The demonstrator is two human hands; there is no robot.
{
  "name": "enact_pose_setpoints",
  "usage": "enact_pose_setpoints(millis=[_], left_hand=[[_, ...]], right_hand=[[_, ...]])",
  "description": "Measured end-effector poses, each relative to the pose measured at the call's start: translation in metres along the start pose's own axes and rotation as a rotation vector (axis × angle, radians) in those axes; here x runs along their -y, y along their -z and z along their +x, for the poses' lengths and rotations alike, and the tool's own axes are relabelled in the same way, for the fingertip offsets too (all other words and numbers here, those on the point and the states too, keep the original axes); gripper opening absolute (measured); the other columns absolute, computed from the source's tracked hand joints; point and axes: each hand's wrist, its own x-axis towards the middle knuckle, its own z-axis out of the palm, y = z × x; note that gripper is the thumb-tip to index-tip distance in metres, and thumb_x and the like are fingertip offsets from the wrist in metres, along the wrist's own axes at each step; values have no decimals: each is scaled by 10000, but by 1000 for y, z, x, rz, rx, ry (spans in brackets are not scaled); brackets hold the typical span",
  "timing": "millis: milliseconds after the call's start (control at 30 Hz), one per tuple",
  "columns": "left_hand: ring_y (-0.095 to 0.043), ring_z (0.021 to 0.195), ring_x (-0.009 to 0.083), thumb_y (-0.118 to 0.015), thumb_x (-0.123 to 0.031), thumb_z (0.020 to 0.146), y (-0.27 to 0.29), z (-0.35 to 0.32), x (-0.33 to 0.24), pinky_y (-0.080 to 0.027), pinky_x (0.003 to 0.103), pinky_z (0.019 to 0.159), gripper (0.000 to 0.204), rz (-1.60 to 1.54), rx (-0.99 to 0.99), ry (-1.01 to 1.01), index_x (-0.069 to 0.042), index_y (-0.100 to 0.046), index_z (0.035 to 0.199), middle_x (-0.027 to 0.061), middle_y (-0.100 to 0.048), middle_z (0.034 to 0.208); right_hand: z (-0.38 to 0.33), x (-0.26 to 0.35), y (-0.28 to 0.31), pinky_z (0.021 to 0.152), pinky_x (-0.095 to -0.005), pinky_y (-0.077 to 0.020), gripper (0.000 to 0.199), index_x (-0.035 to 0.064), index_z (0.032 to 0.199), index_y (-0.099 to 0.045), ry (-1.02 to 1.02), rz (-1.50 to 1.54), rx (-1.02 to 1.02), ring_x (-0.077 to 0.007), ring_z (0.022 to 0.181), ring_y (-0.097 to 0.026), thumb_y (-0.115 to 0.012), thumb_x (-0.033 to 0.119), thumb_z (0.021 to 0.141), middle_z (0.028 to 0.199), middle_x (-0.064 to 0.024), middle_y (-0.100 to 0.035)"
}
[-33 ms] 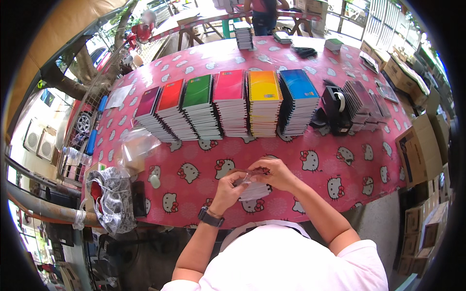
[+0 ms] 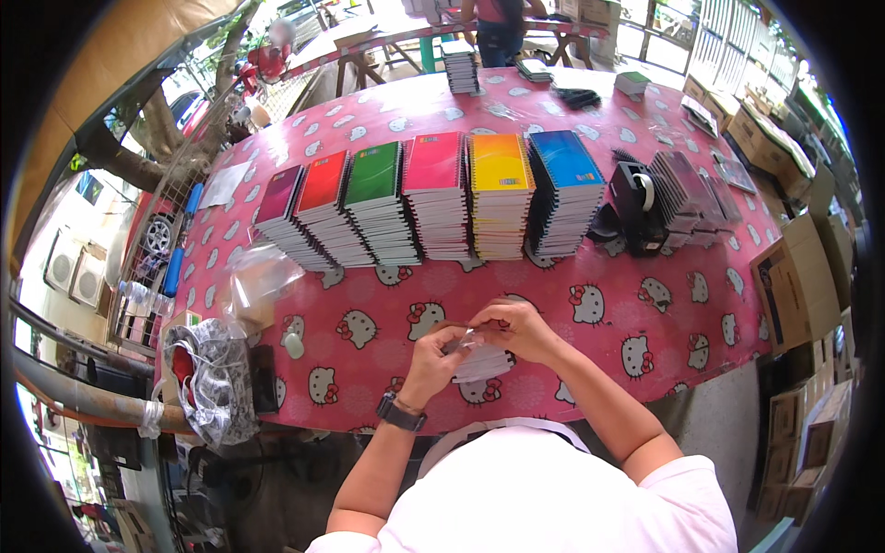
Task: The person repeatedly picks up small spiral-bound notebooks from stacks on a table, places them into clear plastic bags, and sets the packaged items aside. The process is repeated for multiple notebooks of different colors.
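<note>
My left hand [image 2: 437, 358] and my right hand [image 2: 518, 328] meet near the table's front edge, fingers closed in a pinch. Between the fingertips is a small bit of clear plastic film [image 2: 471, 337]. Just beneath them lies a stack with white page edges [image 2: 485, 366], mostly covered by my hands, so its top cannot be made out. Beyond my hands stands a row of spiral notebook stacks: purple [image 2: 279, 195], red [image 2: 324, 179], green [image 2: 373, 172], pink [image 2: 433, 160], yellow [image 2: 500, 164] and blue [image 2: 565, 159].
A black tape dispenser [image 2: 638, 210] and plastic-wrapped notebooks [image 2: 684, 195] stand at the right. Clear plastic bags [image 2: 261, 278], a white computer mouse [image 2: 293, 345], a phone [image 2: 265, 378] and a patterned bag [image 2: 212, 382] are at the left. Cardboard boxes [image 2: 795, 286] line the right. A person [image 2: 499, 32] stands far off.
</note>
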Motion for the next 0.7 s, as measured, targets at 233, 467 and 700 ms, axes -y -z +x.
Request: enact_pose_setpoints(millis=[233,467,700], left_hand=[[-564,807,152,-654,-116,812,-6,0,-11,-455,271,683,174,215,-139,-195,-6,-668,946,81,-606,912],[-552,967,195,-706,-172,771,2,5,-17,-427,300,847,379,152,-178,-267,-15,-609,1102,99,-614,1011],[-531,956,104,-697,-108,780,21,-3,19,-442,253,825,465,-86,113,34,19,-532,1196,36,-556,1096]], right_hand=[[16,-5,17,813,-288,-462,249,43,976,-614,-30,320,-125,-132,906,-561,-719,146,774,972,-52,-606],[-5,1,2,742,-325,-469,283,12,897,-628,-173,-30,14,-239,870,-596,-752,170,696,845,-115,-634],[9,5,-4,715,-325,-466,157,60,826,-678,200,-157,-25,-222,803,-579,-673,30,672,809,-46,-648]])
